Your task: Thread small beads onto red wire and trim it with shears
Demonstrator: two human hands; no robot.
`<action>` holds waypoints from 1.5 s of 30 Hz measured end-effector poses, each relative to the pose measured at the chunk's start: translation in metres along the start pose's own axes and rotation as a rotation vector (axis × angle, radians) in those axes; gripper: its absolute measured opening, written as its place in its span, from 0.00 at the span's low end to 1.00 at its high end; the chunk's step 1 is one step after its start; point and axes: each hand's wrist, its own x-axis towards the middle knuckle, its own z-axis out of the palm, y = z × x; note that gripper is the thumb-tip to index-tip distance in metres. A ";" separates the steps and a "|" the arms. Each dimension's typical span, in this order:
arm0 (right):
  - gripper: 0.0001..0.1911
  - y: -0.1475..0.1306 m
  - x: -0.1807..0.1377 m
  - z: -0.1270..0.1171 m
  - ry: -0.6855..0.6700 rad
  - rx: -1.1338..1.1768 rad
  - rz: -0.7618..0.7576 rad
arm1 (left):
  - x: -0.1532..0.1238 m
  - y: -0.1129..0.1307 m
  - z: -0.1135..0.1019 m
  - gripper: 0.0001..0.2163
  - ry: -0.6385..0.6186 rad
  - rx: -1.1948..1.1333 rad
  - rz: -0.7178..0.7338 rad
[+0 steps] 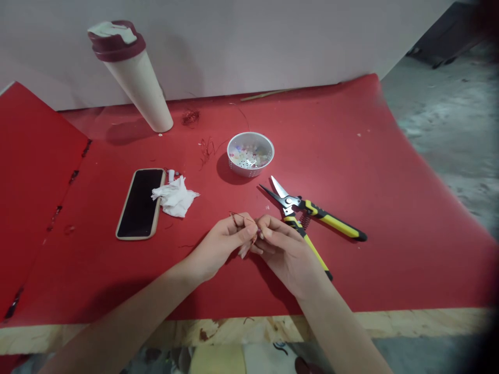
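My left hand (228, 240) and my right hand (286, 248) meet above the red surface, close to its front edge. Both are closed, thumbs pinched against fingers, on a thin dark red thread (238, 216). Some of it loops over the left fingers. Between the fingertips is a small purplish bit, too small to name for sure. Just right of my right hand lie pruning shears (289, 201) with yellow and black handles, blades spread; my hand partly covers the lower handle. Beyond the hands stands a small white perforated bowl (246, 170) holding pale beads (252, 156).
A phone (139, 205) lies at left, partly under a crumpled white tissue (177, 197). Behind them rises a tall white tumbler (138, 85) with a maroon lid. Thread tangles (191, 117) lie near a thin stick (268, 95) by the wall. The wooden edge (218, 330) runs in front.
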 end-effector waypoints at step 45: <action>0.11 0.002 0.003 0.003 0.040 0.009 -0.072 | 0.001 0.000 0.001 0.14 0.048 -0.080 -0.017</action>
